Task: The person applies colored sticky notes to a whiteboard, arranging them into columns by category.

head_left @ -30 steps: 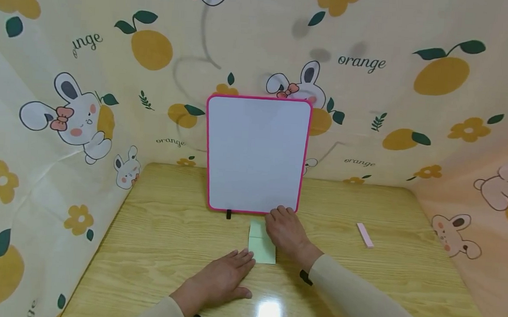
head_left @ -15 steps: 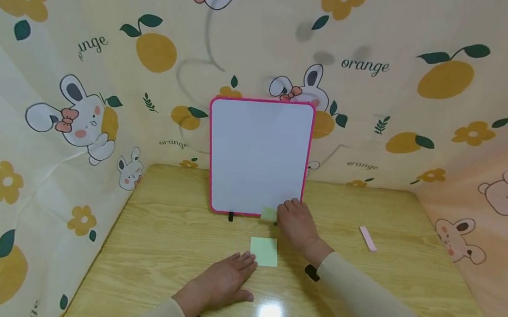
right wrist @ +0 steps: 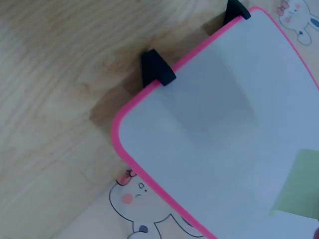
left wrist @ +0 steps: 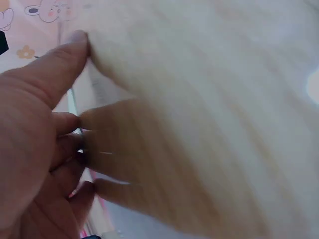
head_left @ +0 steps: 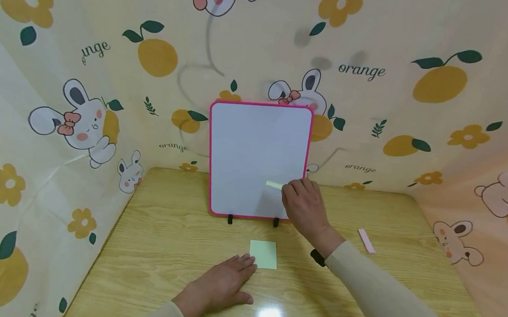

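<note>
My right hand [head_left: 307, 208] pinches a pale green sticky note [head_left: 273, 184] by its right side, in front of the lower right of a pink-rimmed whiteboard [head_left: 254, 149]. In the head view the note is seen nearly edge-on. Part of that note [right wrist: 301, 184] shows over the board in the right wrist view, where most of the hand is out of frame. My left hand [head_left: 220, 282] lies with straight fingers on the table, its fingertips on the left edge of a green sticky note pad [head_left: 265, 254]. In the left wrist view the left hand [left wrist: 35, 119] has its thumb spread.
Black feet [head_left: 230, 219] hold the board upright on the wooden table [head_left: 157, 240]. A small pink strip [head_left: 366, 241] lies to the right. Printed cloth [head_left: 261, 42] surrounds the table at the back and both sides.
My right hand has peeled the top note off the green pad and carried it up and slightly right, to before the whiteboard. The left hand stays at the pad.
</note>
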Action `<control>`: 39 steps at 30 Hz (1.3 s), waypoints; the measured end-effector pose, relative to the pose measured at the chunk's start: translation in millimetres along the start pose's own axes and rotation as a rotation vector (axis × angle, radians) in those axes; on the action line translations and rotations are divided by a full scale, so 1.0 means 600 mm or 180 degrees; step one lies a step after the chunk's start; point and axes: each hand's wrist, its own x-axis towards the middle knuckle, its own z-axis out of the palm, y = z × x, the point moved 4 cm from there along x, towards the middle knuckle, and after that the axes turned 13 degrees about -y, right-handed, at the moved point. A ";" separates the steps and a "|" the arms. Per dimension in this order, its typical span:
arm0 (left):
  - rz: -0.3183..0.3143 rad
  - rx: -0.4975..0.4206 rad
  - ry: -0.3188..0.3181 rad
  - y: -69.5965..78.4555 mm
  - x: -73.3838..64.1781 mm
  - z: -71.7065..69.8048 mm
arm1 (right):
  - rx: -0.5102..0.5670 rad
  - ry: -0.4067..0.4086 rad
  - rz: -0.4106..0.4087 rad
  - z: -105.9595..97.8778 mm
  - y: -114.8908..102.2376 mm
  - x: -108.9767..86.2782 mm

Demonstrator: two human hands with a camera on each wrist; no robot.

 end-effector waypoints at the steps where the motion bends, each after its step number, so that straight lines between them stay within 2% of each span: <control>1: -0.0011 0.0012 0.0018 0.000 0.001 -0.001 | -0.0022 0.0041 -0.0030 -0.003 0.000 0.003; 4: -0.0042 0.0024 0.0063 0.002 0.002 -0.006 | -0.0082 0.0096 -0.0111 -0.009 -0.003 0.009; 11: -0.0085 0.0006 0.0070 0.005 0.000 -0.007 | -0.0154 -0.0056 -0.0197 -0.010 -0.011 0.017; 15: -0.0046 -0.0001 0.0059 0.007 -0.002 -0.008 | -0.0131 0.0016 -0.0259 -0.010 -0.013 0.027; 18: -0.0030 0.0003 0.0028 0.005 -0.002 -0.007 | -0.0128 0.0069 -0.0325 -0.010 -0.012 0.047; 24: -0.0012 -0.0044 -0.0014 -0.003 -0.003 -0.005 | -0.0152 0.0149 -0.0440 -0.006 -0.017 0.110; 30: 0.0013 -0.0299 -0.0008 -0.012 -0.007 -0.001 | -0.0143 0.0599 -0.0575 0.005 -0.038 0.170; 33: 0.0035 -0.0374 0.0029 -0.014 -0.007 0.003 | -0.0182 0.0739 -0.0640 0.011 -0.049 0.186; 39: 0.0087 -0.0328 0.0152 -0.015 -0.005 0.009 | -0.0330 0.0715 -0.0682 0.023 -0.060 0.202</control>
